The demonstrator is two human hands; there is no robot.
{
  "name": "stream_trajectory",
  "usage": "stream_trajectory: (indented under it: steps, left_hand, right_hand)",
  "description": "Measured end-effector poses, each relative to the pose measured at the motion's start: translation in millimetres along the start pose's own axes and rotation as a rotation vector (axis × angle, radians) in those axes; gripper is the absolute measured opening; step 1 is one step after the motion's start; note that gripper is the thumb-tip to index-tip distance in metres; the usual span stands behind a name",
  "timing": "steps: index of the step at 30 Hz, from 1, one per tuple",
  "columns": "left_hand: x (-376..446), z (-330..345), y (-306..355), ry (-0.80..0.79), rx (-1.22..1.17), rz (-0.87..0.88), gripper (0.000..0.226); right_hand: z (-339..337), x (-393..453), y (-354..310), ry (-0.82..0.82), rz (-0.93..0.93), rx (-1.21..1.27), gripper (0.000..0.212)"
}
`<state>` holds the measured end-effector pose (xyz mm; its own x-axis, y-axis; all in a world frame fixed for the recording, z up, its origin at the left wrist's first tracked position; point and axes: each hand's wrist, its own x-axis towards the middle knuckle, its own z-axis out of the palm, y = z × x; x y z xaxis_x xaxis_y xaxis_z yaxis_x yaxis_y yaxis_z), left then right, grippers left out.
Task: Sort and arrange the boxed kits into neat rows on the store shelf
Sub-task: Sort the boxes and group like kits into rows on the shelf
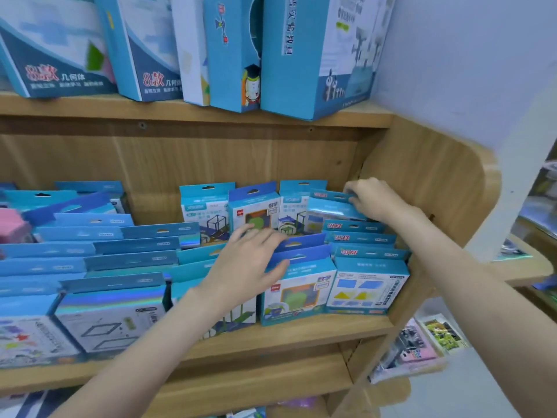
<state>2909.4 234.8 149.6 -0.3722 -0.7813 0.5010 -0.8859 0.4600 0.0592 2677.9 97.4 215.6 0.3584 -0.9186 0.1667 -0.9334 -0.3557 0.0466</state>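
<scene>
Several blue boxed kits stand in rows on the middle wooden shelf (295, 333). My right hand (372, 198) pinches the top tab of a glossy blue kit (333, 208) at the back of the rightmost row, tilting it. My left hand (251, 267) lies flat with fingers spread over the tabs of the row left of it, touching the front kit with an orange and green picture (297, 300). At the front right stands a kit showing blue and yellow shapes (366, 286). Three more kits (254, 208) stand upright at the shelf's back.
Tall blue and white boxes (229, 52) stand on the upper shelf. The shelf's rounded wooden side panel (437, 188) closes the right end. A pink item (12, 226) sits at the far left. Packets (419, 348) lie on a lower rack to the right.
</scene>
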Motion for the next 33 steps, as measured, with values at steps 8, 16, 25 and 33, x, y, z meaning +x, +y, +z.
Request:
stream_trajectory:
  steps: [8,16,25,33]
  left_hand:
    - [-8.5,-21.9,-34.9,0.09,0.034,-0.171,0.038]
    - [-24.8,-35.0,-58.1,0.023,0.098,-0.284,0.044]
    - [-38.5,-52.3,-75.2,0.114,0.076,-0.329,0.04]
    - [-65.4,-66.9,-102.3,0.059,-0.012,-0.392,0.041]
  right_hand:
    - [3.3,44.4,-19.9,-0.042,-0.034,0.234,0.03]
    - [25.4,82.3,-53.9,-0.09,0.002,0.058,0.029]
    - [-0.5,60.4,-48.6,0.373,-0.208,0.026,0.025]
    - [-12.7,32.9,-97.2,0.336,-0.616,0.207,0.019]
